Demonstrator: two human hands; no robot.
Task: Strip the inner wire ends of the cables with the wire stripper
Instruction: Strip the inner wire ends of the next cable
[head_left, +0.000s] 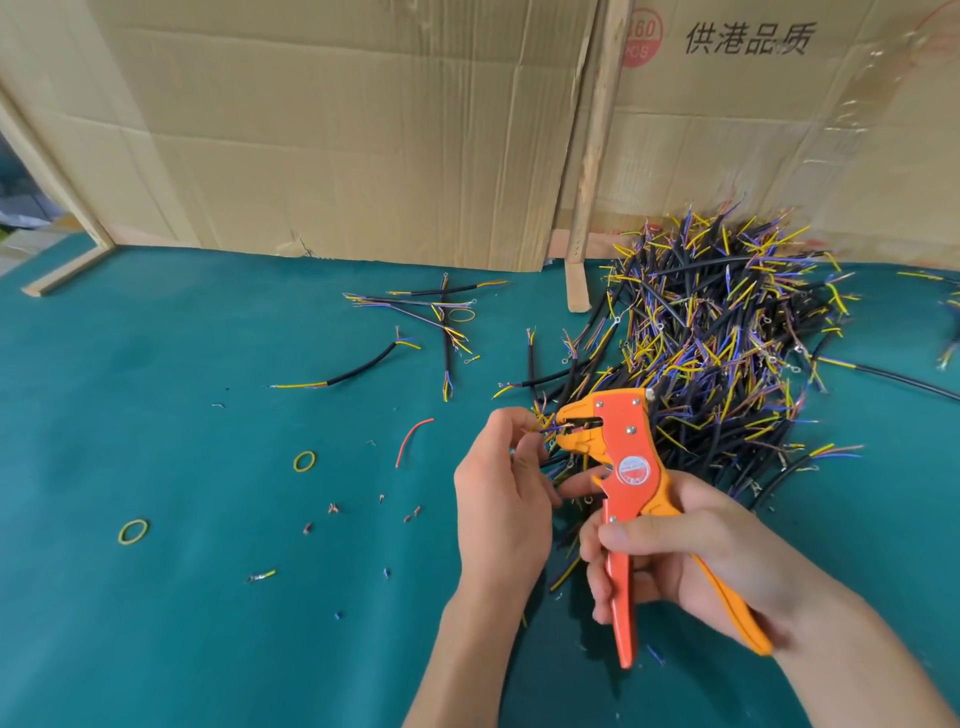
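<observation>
We see the teal bench (156, 364) running back to a wall of cardboard sheets (337, 130) across the top of the frame, with a wooden strip (67, 270) marking its upper-left edge. The left half of the bench lies mostly open, dotted only with two yellow rubber bands (304, 461), a red wire offcut (413, 439) and small insulation scraps. A few loose cables (441, 322) lie at centre, and a big pile of black cables (727, 353) crowds the right side up to the cardboard.

Low in the centre, our left hand (501, 499) pinches one cable's inner wires (543, 423) between curled fingers and feeds the ends into the head of the wire stripper (628, 467). Our right hand (691, 551) wraps around the orange and yellow handles, thumb on top, gripping the tool just in front of the pile.
</observation>
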